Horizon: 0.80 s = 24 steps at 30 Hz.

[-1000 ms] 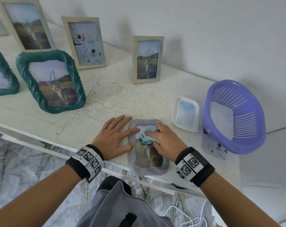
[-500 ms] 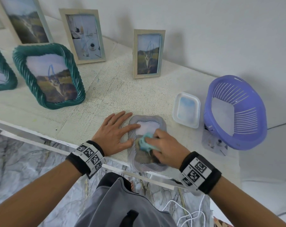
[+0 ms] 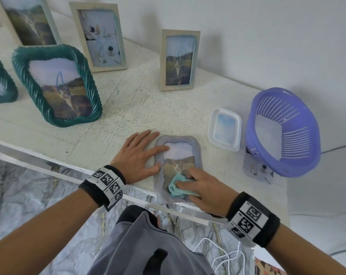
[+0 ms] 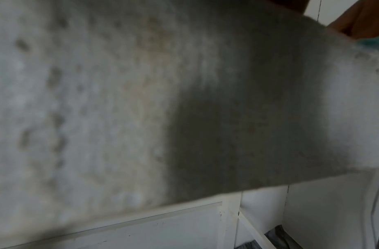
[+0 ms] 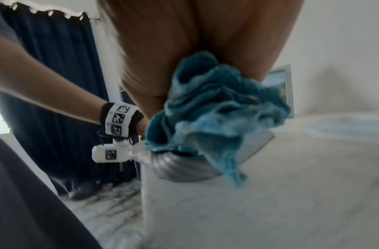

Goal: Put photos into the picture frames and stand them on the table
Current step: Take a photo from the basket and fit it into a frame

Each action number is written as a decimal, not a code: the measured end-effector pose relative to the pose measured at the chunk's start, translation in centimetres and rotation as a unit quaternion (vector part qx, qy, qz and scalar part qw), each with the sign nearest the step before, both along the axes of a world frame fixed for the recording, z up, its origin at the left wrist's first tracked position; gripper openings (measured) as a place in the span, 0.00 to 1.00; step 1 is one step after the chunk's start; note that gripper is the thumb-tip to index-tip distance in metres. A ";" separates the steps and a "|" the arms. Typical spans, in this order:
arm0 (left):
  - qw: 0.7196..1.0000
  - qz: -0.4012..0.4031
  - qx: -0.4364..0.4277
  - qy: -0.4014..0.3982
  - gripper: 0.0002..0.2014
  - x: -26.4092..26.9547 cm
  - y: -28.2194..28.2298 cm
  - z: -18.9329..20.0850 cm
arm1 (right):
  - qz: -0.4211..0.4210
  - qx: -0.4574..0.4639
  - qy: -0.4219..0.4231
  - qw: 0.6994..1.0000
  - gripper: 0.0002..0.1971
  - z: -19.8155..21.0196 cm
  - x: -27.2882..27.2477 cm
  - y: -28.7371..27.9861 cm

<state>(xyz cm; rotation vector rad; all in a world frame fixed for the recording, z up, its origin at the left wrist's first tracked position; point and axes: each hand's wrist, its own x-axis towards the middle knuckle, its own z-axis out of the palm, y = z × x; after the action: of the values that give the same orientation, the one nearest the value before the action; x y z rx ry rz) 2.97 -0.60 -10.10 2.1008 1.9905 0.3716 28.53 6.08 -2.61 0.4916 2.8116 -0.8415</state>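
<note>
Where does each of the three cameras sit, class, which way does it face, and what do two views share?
Head: looks down at the table; both forearms, left hand, right hand show.
Left wrist: close over the tabletop, blurred; only a sliver of the other hand at top right.
Right wrist: looks along the palm at the teal cloth; the left forearm shows.
Shared: head and right wrist both show the cloth on the grey frame.

The rough, white-painted tabletop [image 3: 128,108] carries a grey ribbed picture frame [image 3: 178,153] lying flat at its near edge. Just right of it sits a shallow white plastic tray [image 3: 224,130], then a tilted purple slatted plastic basket [image 3: 283,132]. Standing farther back are a pale wooden frame with a cat photo [image 3: 179,60], another pale wooden frame [image 3: 99,34] to its left, and a green twisted-rim frame [image 3: 57,86] on the left.
</note>
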 end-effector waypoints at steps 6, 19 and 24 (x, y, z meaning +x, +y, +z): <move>1.000 0.000 0.002 0.010 0.28 0.0 0.0 -0.1 | -0.076 0.073 -0.023 0.994 0.19 0.1 -0.7 2.5; 1.000 -0.002 0.000 0.007 0.29 -0.1 0.0 -0.2 | -0.103 0.107 -0.053 0.987 0.15 0.0 -0.5 2.7; 1.000 0.001 0.005 0.006 0.29 -0.1 0.0 -0.3 | -0.066 0.060 -0.035 0.995 0.15 0.3 1.2 -0.3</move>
<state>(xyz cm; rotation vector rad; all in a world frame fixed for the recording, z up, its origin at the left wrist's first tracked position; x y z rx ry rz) 2.85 -0.60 -10.40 2.1131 2.0015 0.3715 29.71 5.81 -2.30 0.7187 2.8014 -0.6662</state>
